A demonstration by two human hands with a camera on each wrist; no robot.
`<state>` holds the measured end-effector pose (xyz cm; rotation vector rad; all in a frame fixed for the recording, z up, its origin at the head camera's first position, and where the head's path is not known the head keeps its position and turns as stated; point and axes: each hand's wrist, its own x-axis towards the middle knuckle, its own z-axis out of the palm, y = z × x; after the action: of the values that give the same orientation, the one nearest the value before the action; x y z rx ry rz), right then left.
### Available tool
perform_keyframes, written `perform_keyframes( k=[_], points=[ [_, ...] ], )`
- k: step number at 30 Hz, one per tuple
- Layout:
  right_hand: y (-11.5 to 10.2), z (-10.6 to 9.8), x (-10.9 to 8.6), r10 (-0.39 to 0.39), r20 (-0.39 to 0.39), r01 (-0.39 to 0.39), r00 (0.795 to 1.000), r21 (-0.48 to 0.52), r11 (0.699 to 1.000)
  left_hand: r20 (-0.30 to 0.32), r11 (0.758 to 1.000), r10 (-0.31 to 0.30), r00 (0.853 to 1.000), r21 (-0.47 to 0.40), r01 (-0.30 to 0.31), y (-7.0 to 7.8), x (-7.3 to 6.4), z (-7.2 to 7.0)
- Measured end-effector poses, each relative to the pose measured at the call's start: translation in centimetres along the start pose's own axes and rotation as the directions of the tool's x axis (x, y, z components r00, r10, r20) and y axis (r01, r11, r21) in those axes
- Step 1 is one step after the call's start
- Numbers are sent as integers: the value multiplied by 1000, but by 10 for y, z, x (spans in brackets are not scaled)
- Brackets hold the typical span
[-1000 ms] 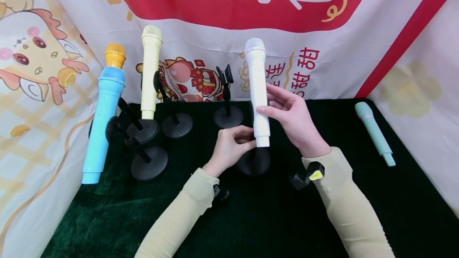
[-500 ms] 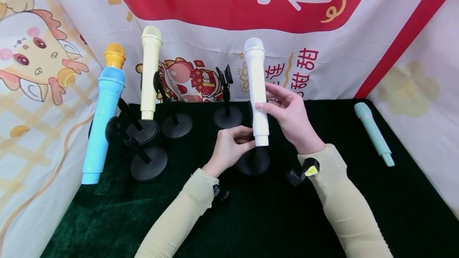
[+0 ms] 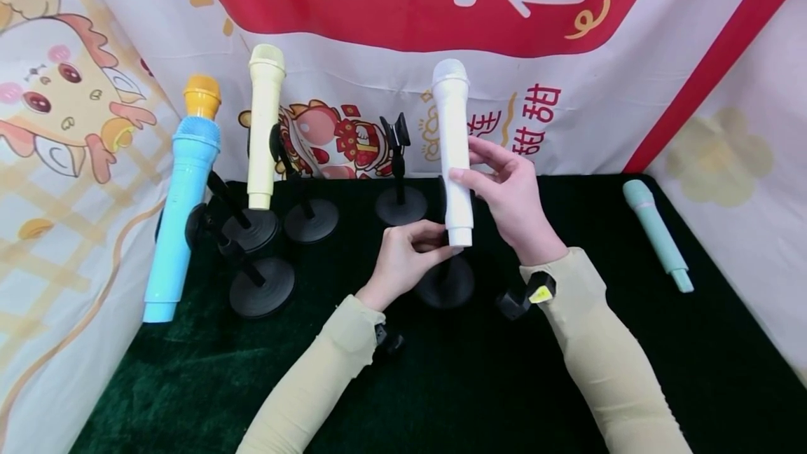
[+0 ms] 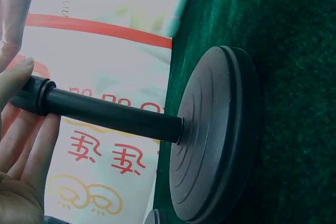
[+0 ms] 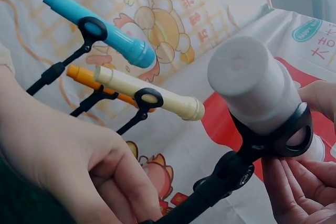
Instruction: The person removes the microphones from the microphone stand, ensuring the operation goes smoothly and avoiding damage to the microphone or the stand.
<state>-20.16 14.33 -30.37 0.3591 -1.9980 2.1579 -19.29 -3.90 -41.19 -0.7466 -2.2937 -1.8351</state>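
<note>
My right hand (image 3: 513, 205) holds a white microphone (image 3: 455, 153) from the right, thumb in front and fingers behind. The microphone stands almost upright. In the right wrist view, a black clip (image 5: 273, 140) at the top of a desk microphone stand (image 5: 210, 187) goes around its body. My left hand (image 3: 410, 254) pinches that stand just below the microphone's bottom end. From the left wrist view, its thumb and fingers grip the collar of the stand's pole (image 4: 115, 111), above the round black base (image 4: 205, 135). The base rests on the green cloth.
To the left, blue (image 3: 179, 223), orange (image 3: 202, 98) and cream (image 3: 265, 128) microphones sit in black stands. A stand with no microphone (image 3: 400, 205) is behind my left hand. A mint microphone (image 3: 658, 237) lies at the right. Printed cloth walls (image 3: 567, 118) enclose the table.
My right hand and the white microphone have risen slightly, and the microphone's bottom end now sits a little higher. My left hand has stayed on the stand.
</note>
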Motion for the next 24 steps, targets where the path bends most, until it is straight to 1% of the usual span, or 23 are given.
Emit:
perform_keyframes(
  k=[4, 12, 18, 24],
  points=[
    [-2, 0, 3, -10, -17, 9, 1000, -37, 999, -4, 1000, 18, 1000, -4, -18, -1, 0, 0],
    [-4, 3, 7, -58, -32, 57, 998, -31, 998, -7, 999, 32, 999, -13, -32, -3, 1, 0],
    [-4, 4, 11, -97, -48, 92, 994, -99, 991, -1, 998, 54, 999, -20, -54, -4, 2, -1],
    [-1, 6, 13, -101, -71, 95, 992, -92, 991, 8, 999, 45, 999, -17, -45, -4, 1, -1]
  ],
)
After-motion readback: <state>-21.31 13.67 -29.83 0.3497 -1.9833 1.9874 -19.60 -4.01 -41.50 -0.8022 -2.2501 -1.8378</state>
